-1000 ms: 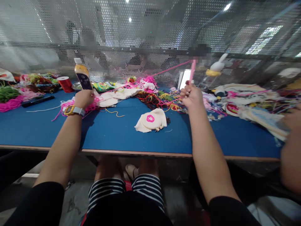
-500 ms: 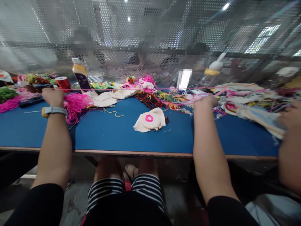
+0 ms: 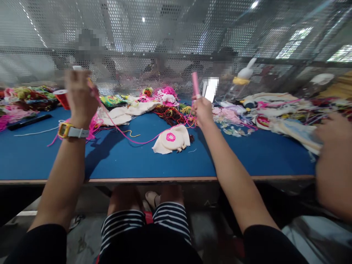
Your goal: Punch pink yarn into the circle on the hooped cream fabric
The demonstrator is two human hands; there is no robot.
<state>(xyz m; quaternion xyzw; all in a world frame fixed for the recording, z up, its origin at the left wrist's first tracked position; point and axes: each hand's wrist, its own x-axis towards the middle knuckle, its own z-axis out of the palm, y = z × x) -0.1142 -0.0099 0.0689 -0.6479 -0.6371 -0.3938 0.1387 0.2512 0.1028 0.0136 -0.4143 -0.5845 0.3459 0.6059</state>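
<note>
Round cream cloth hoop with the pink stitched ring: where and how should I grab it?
Probably pinch the round cream cloth hoop by its near rim, coming from your side: it lies face up, that edge toward you, while the pink yarn strand meets its far edge.

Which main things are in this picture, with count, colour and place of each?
Table: one, blue, across the view.
Mesh screen: one, grey, behind.
Ringed cloth: one, cream and pink, table's middle.
Other cloths: several, mostly pale, left and right.
Yarn heaps: several, many colours, along the table's back.
Spool: one, red and white, back left.
Rod: one, black, far left.
Banded bottle: one, clear, yellow and white, back right.
Long strand: one, pink, left of the ringed cloth.
Stick: one, pink, upright, centre right.
Co-worker's hand: one, blurred, right edge.
Watch: one, yellow and grey, left wrist.
Left hand: one, bare, on the strand.
Right hand: one, bare, on the stick.
</note>
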